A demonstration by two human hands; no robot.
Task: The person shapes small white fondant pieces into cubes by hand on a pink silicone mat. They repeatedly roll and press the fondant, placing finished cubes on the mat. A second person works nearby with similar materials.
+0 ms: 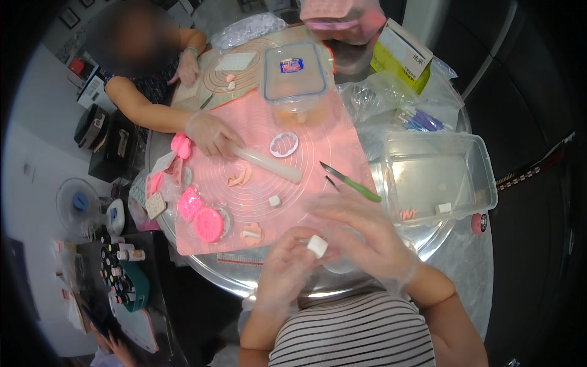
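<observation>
My left hand (288, 260), in a clear plastic glove, holds a white fondant-like cube (317, 247) at its fingertips near the table's front edge. Just to the right, my gloved right hand (367, 238) is blurred, its fingers stretched out and nothing visible in them. A second white cube (274, 201) rests on the pink silicone mat (312, 137) beyond my hands. Beside my right hand lie a green-handled knife (353, 183) and a thin dark tool (331, 182). A flower-shaped peach piece (252, 234) sits at the mat's near edge.
Across the table, another person's gloved hand (213, 135) touches a white rolling pin (270, 165). Pink molds (208, 225) lie left, near peach strips (240, 176) and a white cutter (284, 144). A clear bin (440, 169) stands right; a lidded container (295, 73) stands behind.
</observation>
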